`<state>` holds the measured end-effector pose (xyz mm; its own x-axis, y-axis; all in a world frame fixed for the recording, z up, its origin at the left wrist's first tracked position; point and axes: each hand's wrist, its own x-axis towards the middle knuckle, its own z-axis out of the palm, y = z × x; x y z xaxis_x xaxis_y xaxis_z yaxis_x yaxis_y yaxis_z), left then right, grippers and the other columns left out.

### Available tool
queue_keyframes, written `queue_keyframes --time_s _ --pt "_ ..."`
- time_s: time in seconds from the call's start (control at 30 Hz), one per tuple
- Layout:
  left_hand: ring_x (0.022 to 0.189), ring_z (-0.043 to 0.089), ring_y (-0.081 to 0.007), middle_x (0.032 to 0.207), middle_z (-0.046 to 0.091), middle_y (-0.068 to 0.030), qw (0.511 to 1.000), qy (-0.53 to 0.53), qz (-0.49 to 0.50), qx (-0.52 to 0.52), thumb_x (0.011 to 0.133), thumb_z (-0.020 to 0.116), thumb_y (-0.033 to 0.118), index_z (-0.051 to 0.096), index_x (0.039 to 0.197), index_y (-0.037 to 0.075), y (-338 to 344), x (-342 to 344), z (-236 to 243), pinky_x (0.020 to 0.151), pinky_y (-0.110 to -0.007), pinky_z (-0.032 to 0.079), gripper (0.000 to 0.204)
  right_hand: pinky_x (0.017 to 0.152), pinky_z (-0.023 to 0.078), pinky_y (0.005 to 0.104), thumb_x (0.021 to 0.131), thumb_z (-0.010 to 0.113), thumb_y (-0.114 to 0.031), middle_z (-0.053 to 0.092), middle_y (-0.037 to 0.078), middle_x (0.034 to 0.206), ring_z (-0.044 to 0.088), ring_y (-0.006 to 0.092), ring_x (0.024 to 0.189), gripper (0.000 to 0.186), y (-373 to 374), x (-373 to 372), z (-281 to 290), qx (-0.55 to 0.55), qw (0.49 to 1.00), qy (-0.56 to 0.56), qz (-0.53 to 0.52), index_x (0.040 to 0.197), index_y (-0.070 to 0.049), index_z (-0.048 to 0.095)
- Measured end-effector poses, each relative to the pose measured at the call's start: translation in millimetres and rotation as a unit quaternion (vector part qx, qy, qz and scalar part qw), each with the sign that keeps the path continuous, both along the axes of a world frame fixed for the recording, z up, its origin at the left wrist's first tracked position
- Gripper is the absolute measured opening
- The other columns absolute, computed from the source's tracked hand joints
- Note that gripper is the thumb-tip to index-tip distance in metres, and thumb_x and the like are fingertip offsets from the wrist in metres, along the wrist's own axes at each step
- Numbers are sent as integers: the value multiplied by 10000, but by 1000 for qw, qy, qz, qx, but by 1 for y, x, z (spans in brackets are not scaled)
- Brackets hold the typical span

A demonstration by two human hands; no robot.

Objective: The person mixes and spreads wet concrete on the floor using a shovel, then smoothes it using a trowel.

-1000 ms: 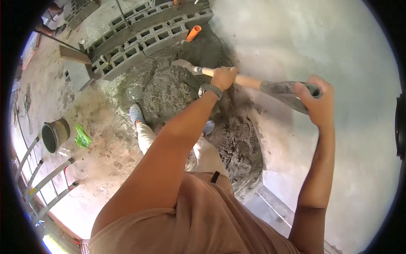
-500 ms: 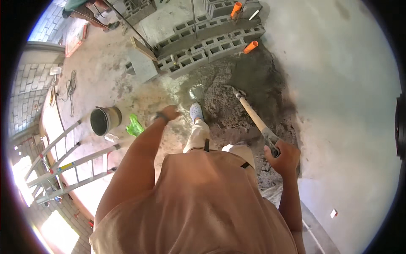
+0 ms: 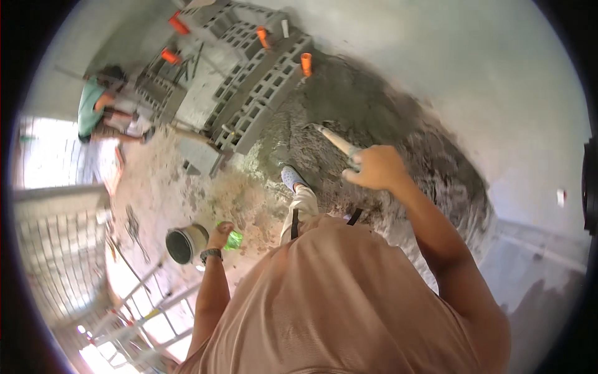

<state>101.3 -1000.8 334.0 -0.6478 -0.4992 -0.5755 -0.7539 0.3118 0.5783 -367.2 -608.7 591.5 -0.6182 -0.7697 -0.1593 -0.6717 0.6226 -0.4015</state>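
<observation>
My right hand (image 3: 379, 167) is closed around the grip end of a shovel (image 3: 336, 142) with a wooden shaft. Its blade end rests in the wet grey mortar (image 3: 330, 159) spread over the floor, and most of the blade is hidden. My left hand (image 3: 220, 237), with a dark watch at the wrist, appears beside a bucket (image 3: 198, 237) and partly covers a green plastic bag (image 3: 234, 240). Its fingers are too blurred to read, and I cannot tell whether it touches either one. My shoe (image 3: 291, 177) stands at the mortar's edge.
Hollow concrete blocks (image 3: 258, 93) form low rows at the far side, with orange pipes (image 3: 306, 64) standing up among them. Another person (image 3: 93, 109) crouches at far left. A ladder (image 3: 159, 308) lies at lower left. A plastered wall (image 3: 473, 68) bounds the right.
My view has turned, so the blocks appear farther left and the crouching person shows more fully. My left hand is now beside the bucket and bag; my right hand still grips the shovel.
</observation>
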Motion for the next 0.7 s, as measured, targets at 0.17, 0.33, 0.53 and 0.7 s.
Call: queue_keyframes --time_s 0.17,0.33,0.53,0.7 --pt "996 700 -209 1041 727 -126 996 20 -89 9 934 692 206 686 1135 50 67 -29 58 864 -342 539 255 748 542 479 767 678 -444 720 125 909 693 340 841 372 127 78 -68 99 988 -94 74 782 -79 747" --pt "927 690 -191 1027 716 -76 993 26 -102 -52 959 637 281 666 1194 64 73 -13 85 818 -323 533 321 751 544 460 778 668 -453 717 109 915 691 326 842 396 199 104 20 -7 996 -87 16 729 -63 713" --pt "865 681 -141 1039 730 -36 998 -66 22 0 941 637 440 656 1227 122 96 59 86 676 -282 503 429 701 548 463 810 631 -427 703 175 809 694 350 756 383 212 118 99 44 993 -96 -45 782 -58 729" --pt "875 687 -176 999 729 -87 998 -57 -35 3 950 631 359 663 1183 60 137 42 79 733 -305 529 380 718 545 488 816 625 -474 704 178 787 693 369 760 433 232 152 -68 60 981 -105 -149 825 -54 733"
